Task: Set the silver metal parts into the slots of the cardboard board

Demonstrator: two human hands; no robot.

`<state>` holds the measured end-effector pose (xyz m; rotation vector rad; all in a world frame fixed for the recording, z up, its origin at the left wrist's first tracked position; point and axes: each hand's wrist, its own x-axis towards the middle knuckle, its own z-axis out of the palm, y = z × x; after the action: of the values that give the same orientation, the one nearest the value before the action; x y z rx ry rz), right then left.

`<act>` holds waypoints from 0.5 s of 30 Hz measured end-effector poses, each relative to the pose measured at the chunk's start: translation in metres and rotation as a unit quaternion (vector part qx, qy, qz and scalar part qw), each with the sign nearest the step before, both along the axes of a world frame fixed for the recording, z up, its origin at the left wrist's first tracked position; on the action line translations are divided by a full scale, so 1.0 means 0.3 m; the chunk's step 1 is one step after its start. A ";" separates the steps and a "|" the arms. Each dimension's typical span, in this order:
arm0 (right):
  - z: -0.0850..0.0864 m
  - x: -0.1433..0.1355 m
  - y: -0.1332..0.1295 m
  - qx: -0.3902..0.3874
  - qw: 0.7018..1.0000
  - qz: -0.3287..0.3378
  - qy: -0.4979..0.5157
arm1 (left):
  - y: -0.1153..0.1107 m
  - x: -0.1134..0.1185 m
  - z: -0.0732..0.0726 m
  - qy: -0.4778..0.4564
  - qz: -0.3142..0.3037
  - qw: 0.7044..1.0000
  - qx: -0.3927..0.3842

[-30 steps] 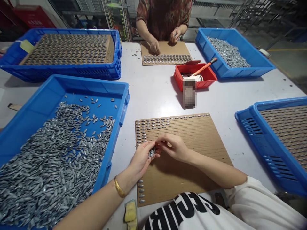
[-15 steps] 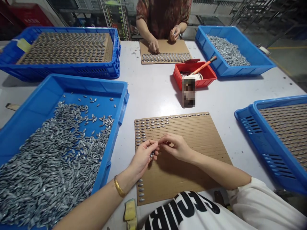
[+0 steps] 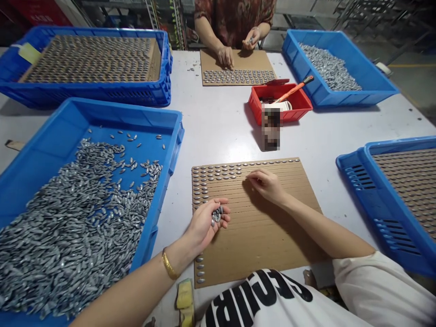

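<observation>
A sheet of ridged cardboard lies before me, with small silver oval pieces in rows along its top and left edges. My left hand, palm up above the sheet's left part, is curled round several loose silver pieces. Over the upper middle of the sheet is my right hand, its fingers pinched together near the end of a short row. Whatever those fingertips hold is too small to make out. At the left stands a blue tray heaped with the same pieces.
Across the table a person's hands work on another cardboard sheet. A red box with an orange-handled tool stands midway. Blue trays stand at back left, back right and right.
My right hand has moved away from my left, up and right over the sheet. My left hand has opened somewhat, showing the pieces in its palm. The view has shifted slightly.
</observation>
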<state>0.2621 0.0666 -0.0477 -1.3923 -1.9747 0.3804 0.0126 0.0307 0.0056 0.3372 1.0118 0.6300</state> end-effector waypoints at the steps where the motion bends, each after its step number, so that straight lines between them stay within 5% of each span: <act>1: -0.009 0.006 0.005 0.003 1.000 -0.001 -0.005 | 0.001 0.000 0.001 0.006 -0.003 1.000 0.004; 15: -0.056 -0.021 0.045 0.019 0.995 0.036 -0.086 | -0.010 0.005 0.004 0.029 -0.061 0.997 0.029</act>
<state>0.2558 0.0802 -0.0645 -1.3721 -2.1660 0.2612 0.0139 0.0276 0.0068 0.4671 1.0211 0.5427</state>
